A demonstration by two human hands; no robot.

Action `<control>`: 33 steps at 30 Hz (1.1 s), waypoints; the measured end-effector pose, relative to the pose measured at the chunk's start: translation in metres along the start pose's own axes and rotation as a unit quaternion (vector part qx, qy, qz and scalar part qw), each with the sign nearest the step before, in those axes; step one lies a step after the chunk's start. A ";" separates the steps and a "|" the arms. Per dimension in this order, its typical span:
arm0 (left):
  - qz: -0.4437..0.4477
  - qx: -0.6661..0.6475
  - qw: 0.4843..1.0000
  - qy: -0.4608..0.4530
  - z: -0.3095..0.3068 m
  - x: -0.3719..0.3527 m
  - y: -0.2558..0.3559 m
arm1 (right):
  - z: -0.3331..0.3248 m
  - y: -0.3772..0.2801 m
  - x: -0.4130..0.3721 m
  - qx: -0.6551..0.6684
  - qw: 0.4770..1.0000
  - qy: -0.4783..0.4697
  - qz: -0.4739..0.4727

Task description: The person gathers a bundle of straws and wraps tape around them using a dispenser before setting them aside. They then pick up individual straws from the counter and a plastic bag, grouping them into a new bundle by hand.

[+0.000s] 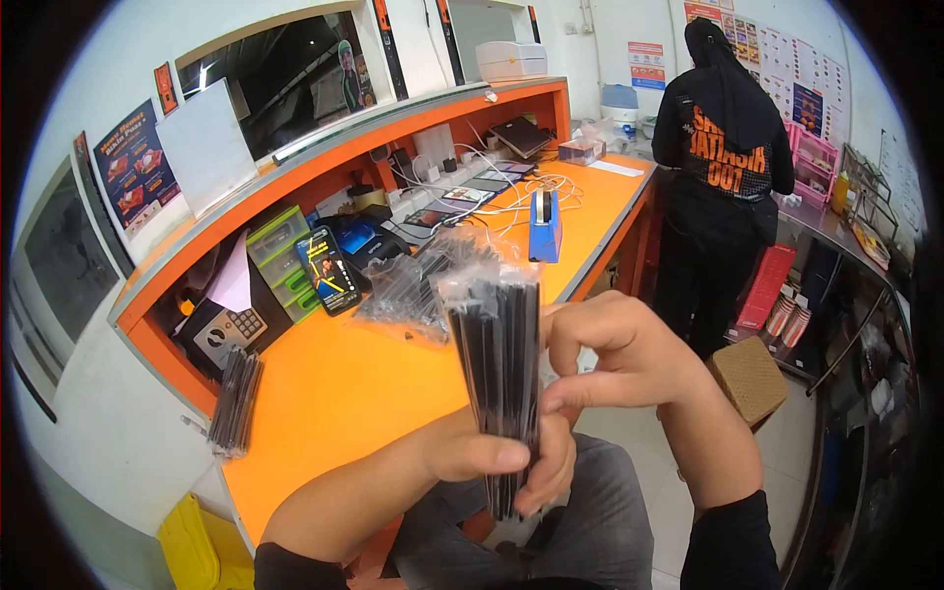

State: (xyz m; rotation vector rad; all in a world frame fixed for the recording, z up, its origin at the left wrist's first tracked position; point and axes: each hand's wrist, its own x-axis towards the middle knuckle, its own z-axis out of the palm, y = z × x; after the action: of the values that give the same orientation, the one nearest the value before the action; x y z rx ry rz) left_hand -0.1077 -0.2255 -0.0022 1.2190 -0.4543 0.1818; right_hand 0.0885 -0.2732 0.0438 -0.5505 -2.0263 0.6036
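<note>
Head: black bundle (504, 379); "Bikin Puas" poster (136, 169).

2 black sleeves show low in the frame: the left sleeve (295, 570) at the lower left, the right sleeve (733, 546) at the lower right. both are plain and end partway along the arm, leaving the forearms (716, 447), the left hand (462, 454) and the right hand (619, 349) bare. grey trousers (615, 516), slightly creased, fill the bottom centre.
</note>
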 end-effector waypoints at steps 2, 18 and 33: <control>-0.011 -0.031 0.999 -0.016 0.005 0.000 0.000 | 0.002 -0.005 0.002 0.010 1.000 -0.018 0.013; 0.006 -0.010 0.990 0.138 -0.030 -0.010 0.001 | 0.019 0.003 0.007 -0.026 0.995 0.077 0.048; -0.034 -0.078 0.996 -0.003 -0.023 -0.010 0.005 | 0.042 0.025 0.007 0.266 0.956 0.047 0.113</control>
State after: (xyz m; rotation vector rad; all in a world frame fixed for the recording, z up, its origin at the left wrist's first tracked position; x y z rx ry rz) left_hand -0.1130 -0.2008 -0.0082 1.0807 -0.4231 0.0819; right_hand 0.0527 -0.2574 0.0140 -0.4707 -1.6253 1.1927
